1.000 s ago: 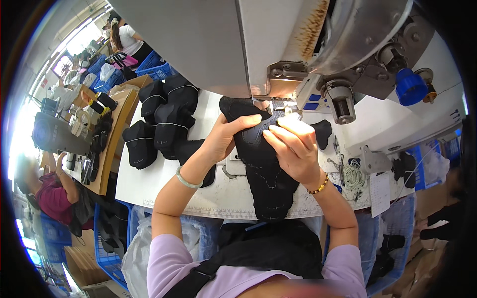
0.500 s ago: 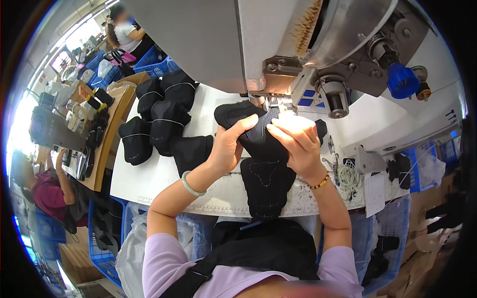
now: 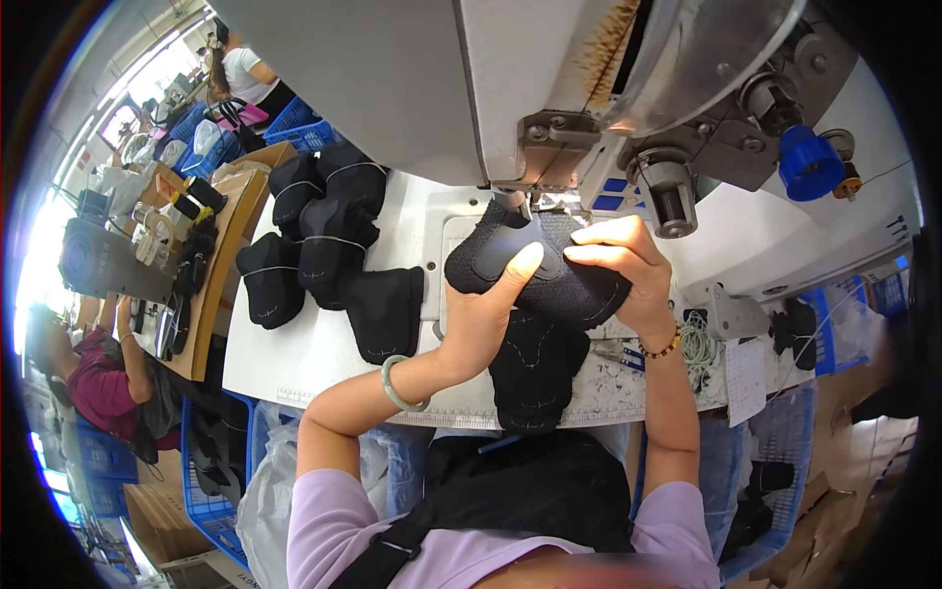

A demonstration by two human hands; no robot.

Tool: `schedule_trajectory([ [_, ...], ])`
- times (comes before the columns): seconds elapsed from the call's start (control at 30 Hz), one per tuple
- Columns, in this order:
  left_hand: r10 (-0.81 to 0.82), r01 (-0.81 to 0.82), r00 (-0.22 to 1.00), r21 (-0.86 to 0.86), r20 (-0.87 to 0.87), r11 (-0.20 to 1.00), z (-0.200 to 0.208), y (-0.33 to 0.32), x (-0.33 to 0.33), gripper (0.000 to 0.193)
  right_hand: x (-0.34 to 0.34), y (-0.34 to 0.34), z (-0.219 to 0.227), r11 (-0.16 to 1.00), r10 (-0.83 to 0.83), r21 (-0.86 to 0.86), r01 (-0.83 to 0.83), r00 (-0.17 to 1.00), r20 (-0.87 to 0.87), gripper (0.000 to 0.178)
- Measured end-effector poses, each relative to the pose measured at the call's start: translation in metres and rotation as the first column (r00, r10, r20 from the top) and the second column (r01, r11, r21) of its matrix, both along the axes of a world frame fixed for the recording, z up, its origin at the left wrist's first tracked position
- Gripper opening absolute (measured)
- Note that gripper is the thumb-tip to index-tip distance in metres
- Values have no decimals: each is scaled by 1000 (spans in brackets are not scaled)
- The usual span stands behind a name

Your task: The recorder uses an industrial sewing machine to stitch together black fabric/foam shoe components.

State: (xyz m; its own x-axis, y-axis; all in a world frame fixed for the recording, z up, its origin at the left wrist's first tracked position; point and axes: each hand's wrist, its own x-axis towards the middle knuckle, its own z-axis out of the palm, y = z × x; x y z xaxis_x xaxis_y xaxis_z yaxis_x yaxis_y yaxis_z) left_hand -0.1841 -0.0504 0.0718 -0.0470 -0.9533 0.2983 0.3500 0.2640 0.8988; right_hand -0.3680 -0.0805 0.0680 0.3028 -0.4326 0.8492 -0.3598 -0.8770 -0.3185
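A black textured fabric piece (image 3: 579,280) with a smooth, shiny inset lies spread under the needle area of the sewing machine (image 3: 525,201). My left hand (image 3: 486,319) pinches its near edge, thumb on top and the other fingers hidden beneath. On the right side of the piece, my right hand (image 3: 633,270) holds it with thumb and fingers bent over the edge. Just below, partly covered by it, a second black piece (image 3: 535,378) with white stitched marks lies at the table's front edge.
Black bundles (image 3: 339,236) tied with white string sit on the white table (image 3: 294,363), beside a loose black piece (image 3: 385,314). Right of my right wrist lie a coil of pale cord (image 3: 699,353) and small metal tools (image 3: 628,355). A co-worker (image 3: 108,373) sits at the left.
The held piece has been turned and opened out, so its smooth inset faces up. My left hand has shifted right and lower; my right hand has moved outward to the right.
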Motion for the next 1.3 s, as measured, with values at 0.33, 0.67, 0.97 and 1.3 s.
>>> schedule_trajectory([
  [0.33, 36, -37, 999, 38, 28, 999, 14, -9, -1, 23, 1, 1, -1, 998, -33, 63, 32, 999, 21, 29],
  [0.67, -180, 182, 983, 148, -29, 972, 15, -35, 24, 24, 9, 8, -1, 997, -81, 13, 81, 997, -7, 31],
  [0.97, -274, 290, 957, 249, -97, 924, 17, -53, 41, 12, 23, 6, -10, 963, -181, -222, 154, 978, -104, 52],
  [1.3, -65, 92, 992, 284, -105, 954, 4, -65, 43, 16, 26, 1, -18, 926, -256, -312, 211, 960, -111, 38],
])
